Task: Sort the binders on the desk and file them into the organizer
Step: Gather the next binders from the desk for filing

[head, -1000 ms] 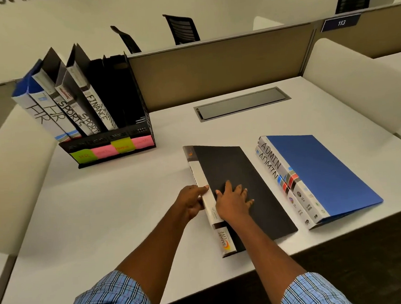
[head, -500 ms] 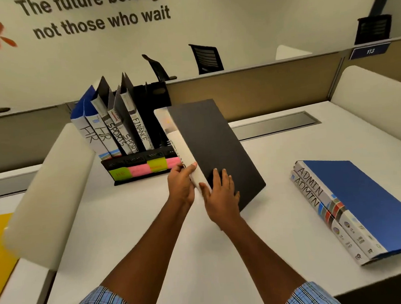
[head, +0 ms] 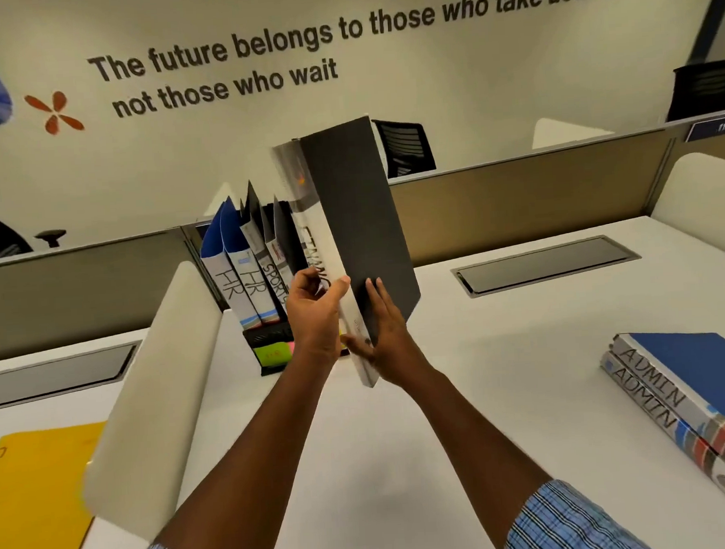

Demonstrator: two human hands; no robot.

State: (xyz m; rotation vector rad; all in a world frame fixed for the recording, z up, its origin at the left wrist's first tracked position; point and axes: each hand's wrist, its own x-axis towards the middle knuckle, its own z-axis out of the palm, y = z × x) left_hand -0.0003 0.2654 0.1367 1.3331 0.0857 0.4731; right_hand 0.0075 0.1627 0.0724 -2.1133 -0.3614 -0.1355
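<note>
Black binder held upright above the desk, just in front of the organizer at far left, not yet in a slot. The left hand grips the white spine, fingers curled round its left edge and thumb across its face, which covers part of the lettering. The right hand lays straight fingers flat on the black cover with the thumb hooked over the lower spine. Together they clamp the binder's lower end firmly. The hold probably serves two ends: the spine is turned toward the viewer so that its label can be read, and the binder is already vertical, as a slot requires. The organizer holds two HR binders at its left, then at least one marked SPORTS and other black ones, spines outward. Coloured labels on its front edge presumably mark the categories. The free slots appear to lie to the right, hidden behind the held binder. Two ADMIN binders lie stacked flat at near right, well apart, still unfiled. The next move calls for matching the spine to a label and lowering the binder without tipping its neighbours.
</note>
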